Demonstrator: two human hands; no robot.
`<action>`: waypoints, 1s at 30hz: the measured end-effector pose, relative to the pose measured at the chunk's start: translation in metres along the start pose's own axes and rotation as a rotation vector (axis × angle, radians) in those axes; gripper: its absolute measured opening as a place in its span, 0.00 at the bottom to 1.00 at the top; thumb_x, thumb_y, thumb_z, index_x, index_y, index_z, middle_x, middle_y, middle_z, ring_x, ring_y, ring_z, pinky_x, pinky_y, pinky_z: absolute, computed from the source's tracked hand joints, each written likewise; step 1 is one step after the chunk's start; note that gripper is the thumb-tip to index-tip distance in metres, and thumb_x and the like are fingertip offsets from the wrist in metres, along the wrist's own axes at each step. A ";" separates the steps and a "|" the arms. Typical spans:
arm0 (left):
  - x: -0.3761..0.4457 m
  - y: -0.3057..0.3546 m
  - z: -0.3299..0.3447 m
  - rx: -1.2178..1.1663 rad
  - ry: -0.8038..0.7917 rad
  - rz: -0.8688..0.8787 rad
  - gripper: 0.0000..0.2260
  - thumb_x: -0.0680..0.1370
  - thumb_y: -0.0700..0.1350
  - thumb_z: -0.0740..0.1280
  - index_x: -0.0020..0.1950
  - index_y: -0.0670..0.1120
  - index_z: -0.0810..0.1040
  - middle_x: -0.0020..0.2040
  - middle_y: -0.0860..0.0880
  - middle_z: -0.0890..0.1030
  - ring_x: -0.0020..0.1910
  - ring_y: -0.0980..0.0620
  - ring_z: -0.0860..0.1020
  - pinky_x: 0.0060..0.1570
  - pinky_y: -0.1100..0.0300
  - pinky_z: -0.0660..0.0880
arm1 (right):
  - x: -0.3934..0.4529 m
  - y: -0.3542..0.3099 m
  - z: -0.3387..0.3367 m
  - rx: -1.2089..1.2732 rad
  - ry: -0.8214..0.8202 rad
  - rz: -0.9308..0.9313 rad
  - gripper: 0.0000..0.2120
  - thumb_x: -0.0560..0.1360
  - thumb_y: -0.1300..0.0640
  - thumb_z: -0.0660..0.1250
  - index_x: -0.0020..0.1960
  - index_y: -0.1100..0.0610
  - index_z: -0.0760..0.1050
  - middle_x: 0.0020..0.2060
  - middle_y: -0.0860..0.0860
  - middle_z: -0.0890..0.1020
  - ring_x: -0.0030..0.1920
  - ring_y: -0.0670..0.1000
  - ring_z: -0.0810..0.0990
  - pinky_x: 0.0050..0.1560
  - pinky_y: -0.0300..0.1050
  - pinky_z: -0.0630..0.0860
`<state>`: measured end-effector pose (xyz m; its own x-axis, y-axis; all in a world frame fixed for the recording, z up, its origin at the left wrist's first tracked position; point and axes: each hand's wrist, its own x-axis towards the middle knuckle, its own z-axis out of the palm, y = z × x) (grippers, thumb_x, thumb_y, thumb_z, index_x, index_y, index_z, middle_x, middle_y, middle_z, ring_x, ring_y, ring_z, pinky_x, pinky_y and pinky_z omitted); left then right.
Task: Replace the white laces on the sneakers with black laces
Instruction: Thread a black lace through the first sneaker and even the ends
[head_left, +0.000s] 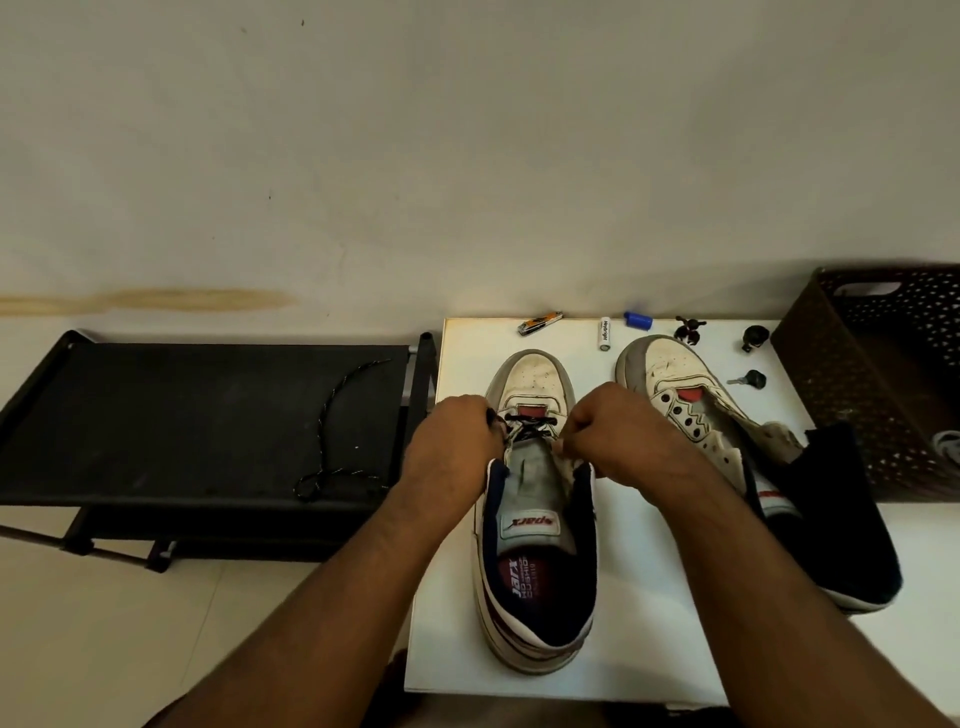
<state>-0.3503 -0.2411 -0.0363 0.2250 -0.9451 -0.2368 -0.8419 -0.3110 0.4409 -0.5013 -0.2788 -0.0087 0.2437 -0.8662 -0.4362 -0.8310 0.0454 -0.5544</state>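
Note:
A white and grey sneaker (535, 525) stands toe-away on the white table (457, 623). A black lace (527, 423) crosses its lowest eyelets. My left hand (449, 447) pinches the lace at the sneaker's left eyelet flap. My right hand (618, 439) pinches the right flap, where the lace end is hidden by the fingers. A second sneaker (691, 410) lies to the right with bare eyelets and no lace. Another black lace (332, 441) lies loose on the black rack (156, 415) at the left.
Along the table's far edge lie a nail clipper (539, 323), a white tube (605, 333), a blue cap (638, 320), small black items (754, 338) and a key (748, 380). A dark perforated basket (883, 384) stands at the right. A dark cloth (826, 499) lies beside the second sneaker.

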 end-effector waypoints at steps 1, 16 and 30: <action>-0.001 -0.001 -0.002 -0.079 -0.001 -0.014 0.12 0.80 0.49 0.64 0.52 0.41 0.81 0.46 0.44 0.82 0.45 0.47 0.80 0.45 0.55 0.75 | 0.000 0.001 0.000 0.020 -0.003 0.000 0.03 0.72 0.61 0.72 0.44 0.61 0.83 0.42 0.57 0.84 0.43 0.54 0.82 0.46 0.48 0.81; -0.016 0.014 -0.065 -1.063 -0.265 0.339 0.06 0.72 0.47 0.68 0.44 0.47 0.83 0.43 0.50 0.83 0.46 0.58 0.81 0.47 0.71 0.74 | 0.000 -0.012 0.001 0.448 0.251 -0.489 0.31 0.69 0.63 0.74 0.64 0.38 0.70 0.74 0.43 0.60 0.71 0.41 0.60 0.68 0.54 0.68; 0.001 -0.028 -0.073 -0.967 -0.036 0.013 0.18 0.79 0.43 0.66 0.67 0.57 0.74 0.61 0.56 0.76 0.32 0.54 0.75 0.32 0.60 0.73 | -0.004 -0.017 -0.013 0.731 0.353 -0.500 0.04 0.70 0.62 0.74 0.39 0.55 0.81 0.28 0.43 0.80 0.29 0.41 0.74 0.33 0.34 0.72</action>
<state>-0.2907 -0.2406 0.0139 0.1897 -0.9504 -0.2466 -0.0729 -0.2641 0.9617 -0.4943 -0.2825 0.0120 0.2224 -0.9642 0.1444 -0.1237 -0.1748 -0.9768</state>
